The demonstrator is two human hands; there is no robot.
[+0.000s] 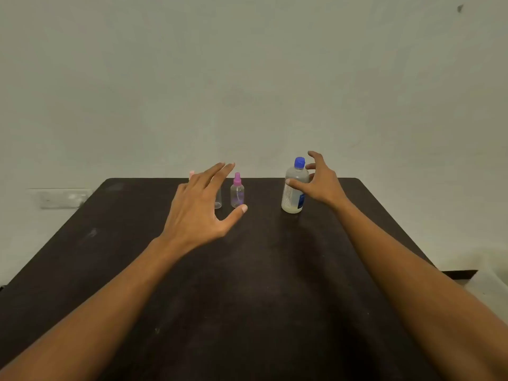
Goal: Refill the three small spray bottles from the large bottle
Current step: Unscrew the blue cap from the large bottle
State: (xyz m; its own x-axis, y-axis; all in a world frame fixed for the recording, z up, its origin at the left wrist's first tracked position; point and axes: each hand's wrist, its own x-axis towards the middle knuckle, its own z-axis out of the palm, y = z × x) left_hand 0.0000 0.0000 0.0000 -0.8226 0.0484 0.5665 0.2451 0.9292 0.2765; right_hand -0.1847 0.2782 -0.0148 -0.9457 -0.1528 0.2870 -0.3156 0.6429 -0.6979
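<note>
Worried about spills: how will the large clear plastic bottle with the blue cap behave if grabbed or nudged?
Tall and narrow, the large blue-capped clear plastic bottle would probably tip under a high nudge. Its cap is on, so spilling seems unlikely. Its plastic wall may flex.

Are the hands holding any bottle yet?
Nothing yet. The left hand hovers open beside the pink-capped spray bottle; the right hand curves its fingers round the large bottle near its top, not gripping.
</note>
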